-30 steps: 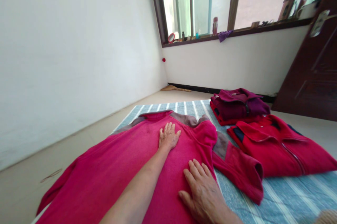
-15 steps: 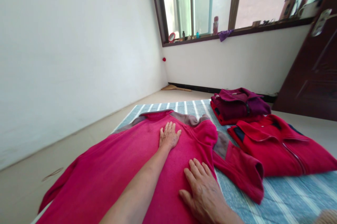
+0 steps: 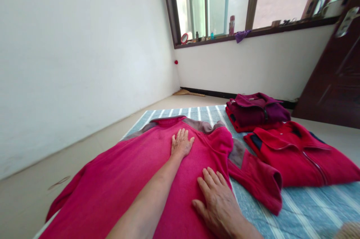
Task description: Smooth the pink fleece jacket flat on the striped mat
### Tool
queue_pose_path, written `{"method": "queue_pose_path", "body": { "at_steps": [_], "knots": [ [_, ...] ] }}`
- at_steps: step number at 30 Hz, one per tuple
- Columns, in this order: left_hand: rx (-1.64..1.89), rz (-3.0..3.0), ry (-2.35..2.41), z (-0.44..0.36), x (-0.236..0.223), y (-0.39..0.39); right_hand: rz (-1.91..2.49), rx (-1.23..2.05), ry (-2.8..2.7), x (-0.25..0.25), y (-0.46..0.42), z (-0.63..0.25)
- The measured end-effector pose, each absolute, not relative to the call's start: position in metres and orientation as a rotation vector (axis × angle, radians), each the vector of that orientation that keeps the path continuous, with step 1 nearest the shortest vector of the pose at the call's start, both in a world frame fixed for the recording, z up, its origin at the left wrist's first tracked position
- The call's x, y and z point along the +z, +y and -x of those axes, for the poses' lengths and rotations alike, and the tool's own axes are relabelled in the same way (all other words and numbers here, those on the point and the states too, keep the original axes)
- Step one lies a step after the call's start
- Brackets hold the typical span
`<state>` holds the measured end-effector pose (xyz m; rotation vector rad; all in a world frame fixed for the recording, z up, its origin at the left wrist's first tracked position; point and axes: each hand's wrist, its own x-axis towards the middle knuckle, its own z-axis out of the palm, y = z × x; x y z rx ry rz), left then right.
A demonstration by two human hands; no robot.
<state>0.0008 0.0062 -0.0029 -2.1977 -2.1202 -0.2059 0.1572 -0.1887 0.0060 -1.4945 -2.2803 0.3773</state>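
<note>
A pink-red fleece jacket [image 3: 140, 168] with grey-brown shoulder panels lies spread out on a blue-and-white striped mat [image 3: 306, 205]. My left hand [image 3: 182, 143] rests flat on its upper middle, fingers apart, near the collar. Lower and to the right, my right hand [image 3: 216, 201] presses flat on the same fleece, close to the folded-in sleeve [image 3: 255, 181]. Neither hand grips anything. To the right lie a folded red zip jacket [image 3: 292, 156] and a folded maroon jacket [image 3: 254, 111].
A dark wooden door [image 3: 334, 74] with a metal handle stands at the right. A white wall [image 3: 70, 63] runs along the left. Small bottles and a round mirror [image 3: 184, 38] sit on the window sill [image 3: 253, 36]. A broom [image 3: 187, 93] lies by the far wall.
The view has tilted slightly, shifting the room a little. Both hands stay flat on the fleece in nearly the same spots, and the jackets have not moved.
</note>
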Motion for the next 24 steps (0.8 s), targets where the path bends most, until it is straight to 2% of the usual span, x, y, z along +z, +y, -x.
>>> {"method": "queue_pose_path", "body": {
  "at_steps": [15, 24],
  "knots": [
    [-0.135, 2.293, -2.265, -0.009, 0.015, -0.002, 1.502, 0.258, -2.33, 0.004, -0.193, -0.159],
    [-0.099, 2.446, -2.215, -0.013, 0.026, -0.066, 1.493, 0.204, -2.371, 0.003, -0.196, -0.16]
  ]
}}
